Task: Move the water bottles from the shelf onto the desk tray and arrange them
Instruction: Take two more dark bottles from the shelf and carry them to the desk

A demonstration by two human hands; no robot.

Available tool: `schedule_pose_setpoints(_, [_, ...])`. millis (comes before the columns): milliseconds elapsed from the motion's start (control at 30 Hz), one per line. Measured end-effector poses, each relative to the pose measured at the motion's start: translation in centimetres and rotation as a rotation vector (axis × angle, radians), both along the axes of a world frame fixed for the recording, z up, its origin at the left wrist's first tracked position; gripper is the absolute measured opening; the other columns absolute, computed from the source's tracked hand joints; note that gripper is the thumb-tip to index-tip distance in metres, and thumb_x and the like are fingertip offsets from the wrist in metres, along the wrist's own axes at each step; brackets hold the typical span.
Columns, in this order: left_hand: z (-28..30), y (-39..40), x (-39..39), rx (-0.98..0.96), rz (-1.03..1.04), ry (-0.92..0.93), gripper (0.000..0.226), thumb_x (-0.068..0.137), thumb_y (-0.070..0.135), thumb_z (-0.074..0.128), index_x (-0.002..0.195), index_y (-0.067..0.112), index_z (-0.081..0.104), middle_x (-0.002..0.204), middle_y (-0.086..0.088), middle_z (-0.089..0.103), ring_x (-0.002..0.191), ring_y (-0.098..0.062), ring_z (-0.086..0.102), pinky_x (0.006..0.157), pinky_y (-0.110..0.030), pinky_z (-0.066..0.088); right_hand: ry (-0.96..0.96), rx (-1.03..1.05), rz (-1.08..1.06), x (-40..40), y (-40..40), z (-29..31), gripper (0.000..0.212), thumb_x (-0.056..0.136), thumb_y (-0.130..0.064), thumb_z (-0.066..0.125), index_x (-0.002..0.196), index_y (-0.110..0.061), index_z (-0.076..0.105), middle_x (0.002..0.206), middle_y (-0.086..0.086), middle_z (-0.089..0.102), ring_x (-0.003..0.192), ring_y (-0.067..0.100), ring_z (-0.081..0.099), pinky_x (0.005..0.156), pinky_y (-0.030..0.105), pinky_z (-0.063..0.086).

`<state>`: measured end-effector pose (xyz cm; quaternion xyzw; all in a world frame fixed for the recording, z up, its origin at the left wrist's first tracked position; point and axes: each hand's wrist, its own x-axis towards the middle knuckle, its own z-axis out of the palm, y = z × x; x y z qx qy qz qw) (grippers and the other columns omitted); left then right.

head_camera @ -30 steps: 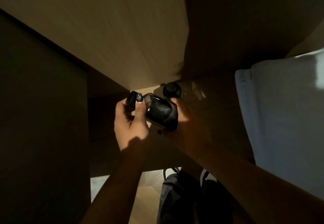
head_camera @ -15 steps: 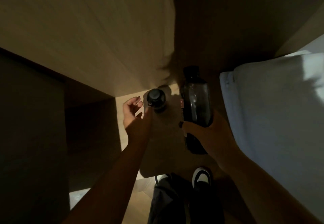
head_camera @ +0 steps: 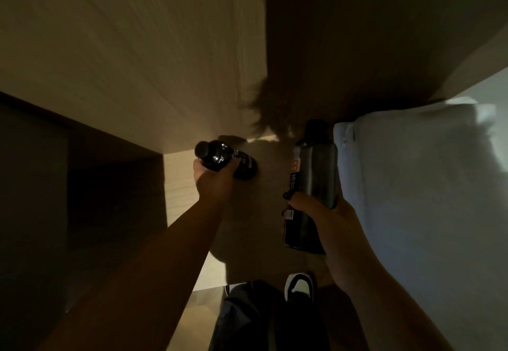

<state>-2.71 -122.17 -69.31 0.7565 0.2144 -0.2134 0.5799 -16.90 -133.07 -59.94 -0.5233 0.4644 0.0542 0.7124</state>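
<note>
The scene is dim. My left hand [head_camera: 213, 178] is closed around a dark, black-capped water bottle [head_camera: 220, 156], gripping it near the neck where it stands on the low wooden shelf [head_camera: 180, 183]. My right hand [head_camera: 316, 207] holds a second, taller dark water bottle [head_camera: 316, 177] with a red-and-white label, lifted above the shelf and tilted slightly. The two bottles are apart, the held one to the right. No tray is in view.
A tall wooden panel [head_camera: 137, 62] rises behind the shelf. White bedding [head_camera: 426, 199] presses close on the right. A dark recess [head_camera: 82, 185] lies to the left. My dark trousers and a shoe [head_camera: 299, 286] show below on the floor.
My left hand, open beside the standing bottle half a second ago, has closed on it. My right hand keeps its bottle raised to the right after drawing it away from the first one.
</note>
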Motion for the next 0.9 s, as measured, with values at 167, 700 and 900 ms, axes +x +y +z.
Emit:
schedule_pose_setpoints(167, [1.9, 1.4, -1.0, -0.226, 0.134, 0.093, 0.037, 0.072, 0.021, 0.078, 0.104, 0.024, 0.06, 0.113, -0.003, 0.066, 0.107, -0.021, 0.063, 0.101, -0.044, 0.046, -0.044, 0.023, -0.015, 0.0, -0.8, 0.9, 0.061, 0.054, -0.049, 0.075, 0.11, -0.028, 0.06, 0.104, 0.01, 0.07, 0.094, 0.03, 0.068, 0.084, 0.054, 0.055])
schedule_pose_setpoints(700, [23.1, -0.1, -6.1, -0.645, 0.188, 0.284, 0.035, 0.072, 0.047, 0.069, 0.094, 0.019, 0.067, 0.09, -0.008, 0.07, 0.088, -0.021, 0.062, 0.067, -0.033, 0.041, -0.306, 0.161, 0.012, -4.6, -4.1, 15.8, 0.083, 0.033, -0.045, 0.09, 0.11, -0.024, 0.065, 0.095, 0.006, 0.074, 0.083, 0.022, 0.073, 0.057, 0.031, 0.056])
schedule_pose_setpoints(900, [31.9, -1.5, -9.5, -0.847, 0.21, 0.252, 0.032, 0.084, 0.046, 0.056, 0.076, 0.017, 0.065, 0.064, -0.001, 0.063, 0.062, -0.017, 0.063, 0.078, -0.034, 0.049, -0.39, 0.304, -0.014, -7.7, -5.8, 22.4, 0.101, 0.037, -0.046, 0.093, 0.127, -0.02, 0.056, 0.119, 0.014, 0.067, 0.105, 0.031, 0.067, 0.076, 0.042, 0.059])
